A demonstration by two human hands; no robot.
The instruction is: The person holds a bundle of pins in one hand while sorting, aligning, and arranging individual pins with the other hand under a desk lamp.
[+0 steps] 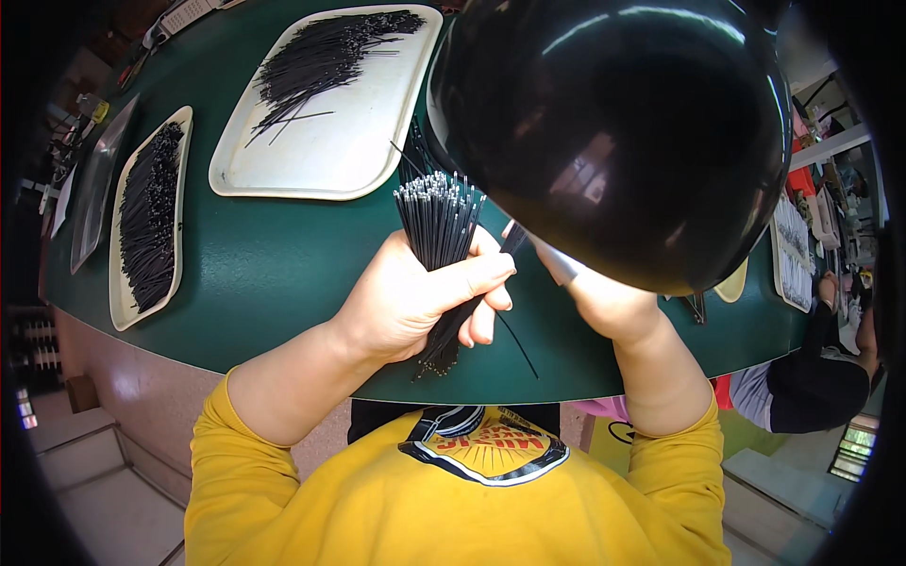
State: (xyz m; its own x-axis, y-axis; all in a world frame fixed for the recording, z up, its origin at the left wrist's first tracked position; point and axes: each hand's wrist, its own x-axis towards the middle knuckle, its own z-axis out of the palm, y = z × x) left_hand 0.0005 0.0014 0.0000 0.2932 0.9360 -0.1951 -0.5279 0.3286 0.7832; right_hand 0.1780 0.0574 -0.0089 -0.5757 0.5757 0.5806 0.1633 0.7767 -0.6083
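My left hand (420, 288) is closed around a thick bundle of thin black wires (442, 222). Their silvery tips point up and away from me, and the lower ends stick out beneath my fist. One loose wire (519, 344) slants down to the right from the bundle. Another short dark strand group (514, 238) shows between my left thumb and my right hand (604, 297). A large glossy black dome (623, 141) covers most of my right hand's fingers, so their grip is hidden.
A cream tray (283, 170) with a heap of black wires stands ahead on the green table (274, 274). A narrower wire-filled tray (121, 307) lies left, beside a clear flat sheet or lid (99, 189). At right are a tray of white pieces (793, 255) and another person's arm (821, 321).
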